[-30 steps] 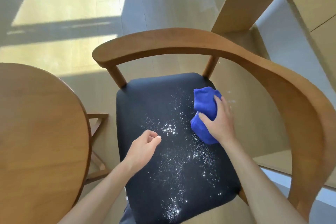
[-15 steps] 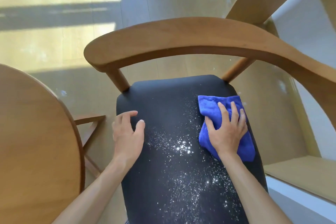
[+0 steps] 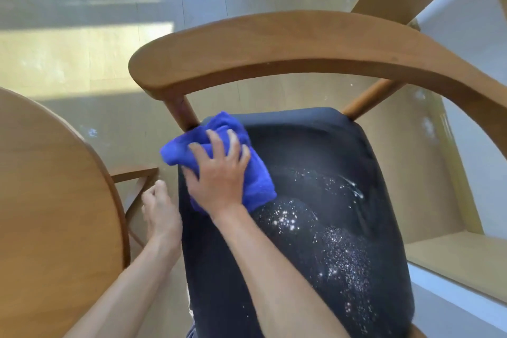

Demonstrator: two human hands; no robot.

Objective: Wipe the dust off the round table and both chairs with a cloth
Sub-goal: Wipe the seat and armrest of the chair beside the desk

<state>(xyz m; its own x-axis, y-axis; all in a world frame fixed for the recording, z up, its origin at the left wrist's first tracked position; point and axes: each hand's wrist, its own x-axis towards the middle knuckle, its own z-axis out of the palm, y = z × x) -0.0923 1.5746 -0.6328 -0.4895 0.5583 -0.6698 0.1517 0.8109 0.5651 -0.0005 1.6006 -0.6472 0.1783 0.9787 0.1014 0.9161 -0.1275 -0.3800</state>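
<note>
Pressing down on a blue cloth, the right hand lies with its fingers spread and only slightly bent over the bunched fabric, at the far left corner of the dark seat of a wooden chair. The cloth touches the seat and reaches the foot of the left post that carries the curved backrest, one fold hanging a little past the seat's left edge. White dust is scattered over the middle and near right part of the seat, just beside the cloth. The left hand hangs at the seat's left edge, between the chair and the round table; its fingers curl downward, and whether they hold the seat rim cannot be told. The table's wooden top fills the left side, near the chair but apart from it.
</note>
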